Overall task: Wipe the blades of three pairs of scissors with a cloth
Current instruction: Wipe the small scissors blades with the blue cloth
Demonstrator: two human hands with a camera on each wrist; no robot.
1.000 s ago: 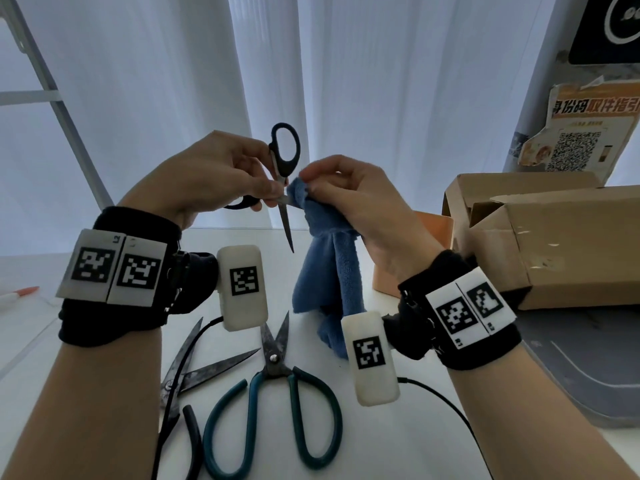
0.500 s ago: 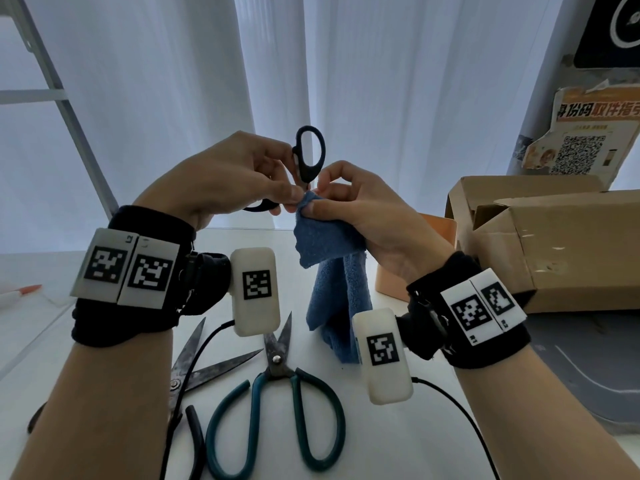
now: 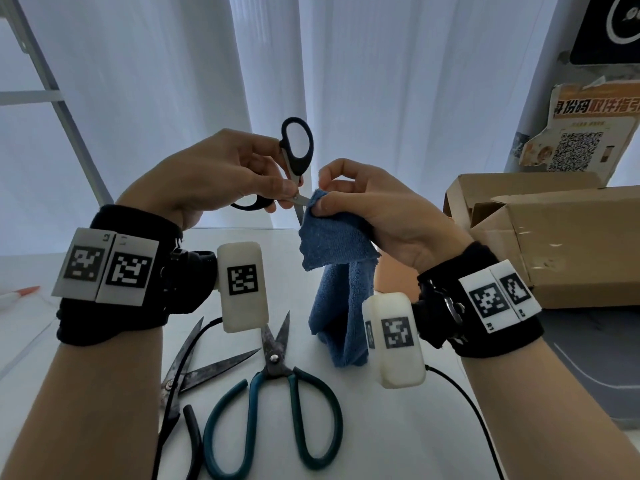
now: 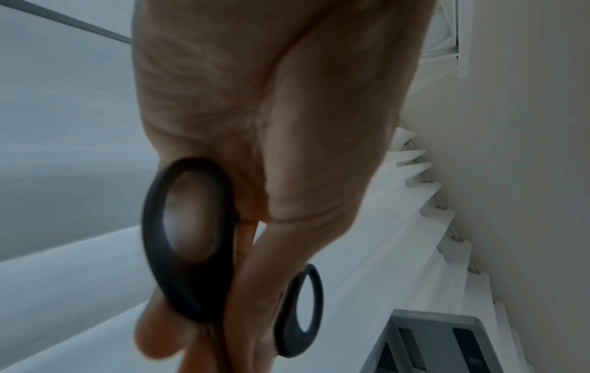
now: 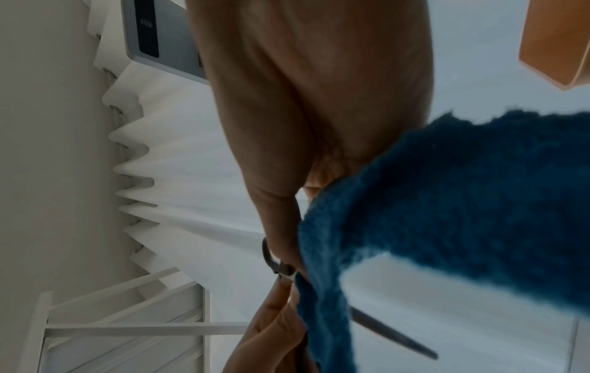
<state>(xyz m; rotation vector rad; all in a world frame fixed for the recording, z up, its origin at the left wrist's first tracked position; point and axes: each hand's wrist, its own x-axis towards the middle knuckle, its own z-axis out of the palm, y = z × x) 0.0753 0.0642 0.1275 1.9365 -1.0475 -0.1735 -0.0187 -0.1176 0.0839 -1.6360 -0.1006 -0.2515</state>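
My left hand (image 3: 242,181) grips black-handled scissors (image 3: 296,150) near the pivot, held up over the white table (image 3: 398,427) with blades spread; both handle loops (image 4: 188,239) show in the left wrist view. My right hand (image 3: 360,206) pinches a blue cloth (image 3: 334,244) around one blade close to the pivot. The other blade (image 5: 392,335) juts out past the cloth (image 5: 463,207). The cloth's lower end hangs down to the table. Teal-handled scissors (image 3: 273,410) and dark old scissors (image 3: 194,368) lie open on the table below my wrists.
An open cardboard box (image 3: 554,237) stands at the right, with an orange container (image 3: 384,271) partly hidden behind my right hand. A grey tray (image 3: 595,358) lies at the right edge. White curtains hang behind. A red-tipped pen (image 3: 17,294) lies far left.
The cloth in my right hand has slid up the blade from lower down to the pivot. My left hand has tilted the scissors slightly; both hands have shifted a little right.
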